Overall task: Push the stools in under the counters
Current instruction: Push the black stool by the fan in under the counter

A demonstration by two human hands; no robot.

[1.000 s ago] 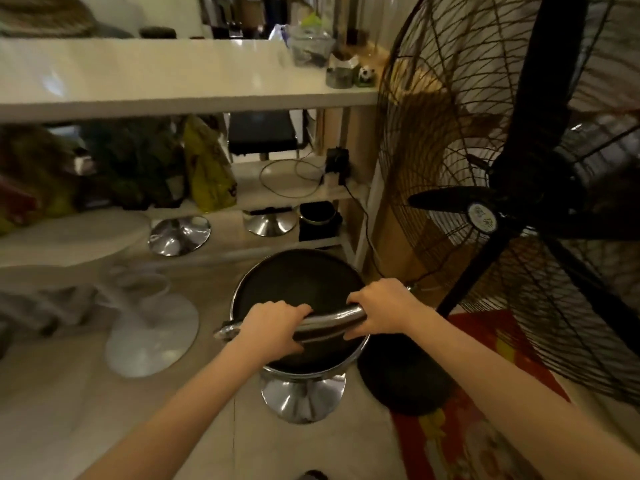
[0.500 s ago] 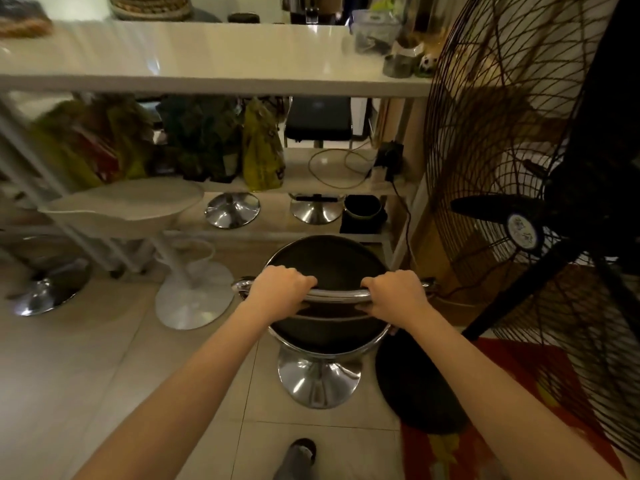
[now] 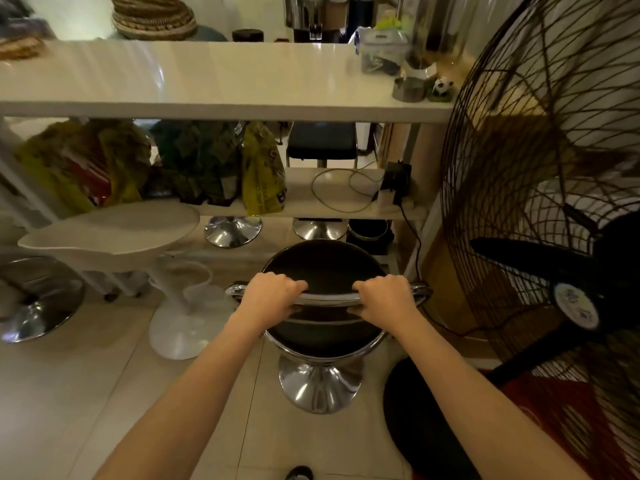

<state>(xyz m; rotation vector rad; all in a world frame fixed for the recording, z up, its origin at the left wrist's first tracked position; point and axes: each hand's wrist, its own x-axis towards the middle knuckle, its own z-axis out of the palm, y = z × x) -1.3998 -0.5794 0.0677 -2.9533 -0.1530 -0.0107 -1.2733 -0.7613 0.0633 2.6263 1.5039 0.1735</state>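
The black stool (image 3: 323,268) has slid farther toward the counter (image 3: 221,81); left hand (image 3: 269,299) and right hand (image 3: 384,299) grip its chrome backrest bar (image 3: 329,298).

A large black-caged standing fan (image 3: 540,209) fills the right side, its round black base (image 3: 415,420) resting on the tiled floor (image 3: 69,393) at the edge of a red mat (image 3: 554,417). Among the items at the back are a woven basket (image 3: 154,15), a steel urn (image 3: 311,13), a clear plastic container (image 3: 381,51) and a small panda figurine (image 3: 443,86). On the lower shelf (image 3: 346,207) sit crumpled yellow and green bags (image 3: 263,171), a looped cable (image 3: 346,188) and a black adapter (image 3: 398,178).
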